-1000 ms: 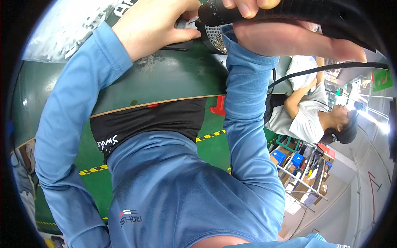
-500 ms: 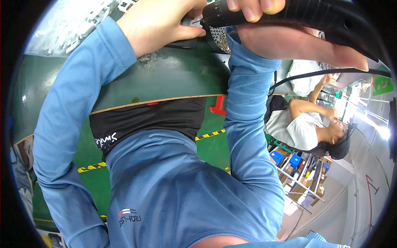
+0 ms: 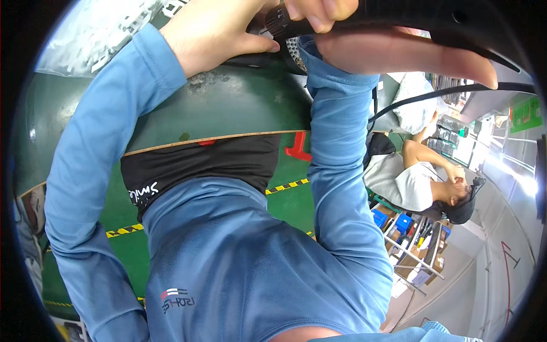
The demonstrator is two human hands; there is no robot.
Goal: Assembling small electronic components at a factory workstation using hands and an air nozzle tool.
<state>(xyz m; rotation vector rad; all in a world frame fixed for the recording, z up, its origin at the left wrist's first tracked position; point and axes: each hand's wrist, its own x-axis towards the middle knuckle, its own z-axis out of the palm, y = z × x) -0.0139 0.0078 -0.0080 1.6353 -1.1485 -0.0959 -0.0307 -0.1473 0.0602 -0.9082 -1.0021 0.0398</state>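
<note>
My right hand point(image 3: 393, 52) is wrapped around a black electric screwdriver point(image 3: 399, 16), which lies nearly level across the top of the view. Its ringed nose end points left, right up against my left hand point(image 3: 213, 34). The left thumb and fingers are closed around something mostly hidden behind the nose and cut off by the upper edge. Below the nose, partly behind my right cuff, a dark round container point(image 3: 295, 54) with small metal pieces stands on the green bench point(image 3: 245, 105). A black cable point(image 3: 444, 91) curves from the right edge to behind my right sleeve.
A clear plastic bag point(image 3: 97, 43) of white parts lies at the bench's far left. To the right sits a co-worker point(image 3: 404, 182) in a light top and dark cap, near a whitish bag point(image 3: 413, 102). Shelving point(image 3: 410, 245) with blue bins stands beyond them.
My right hand and the screwdriver have shifted left and slightly up, so the nose overlaps the left fingers more. The white piece visible between those fingers before is now mostly covered.
</note>
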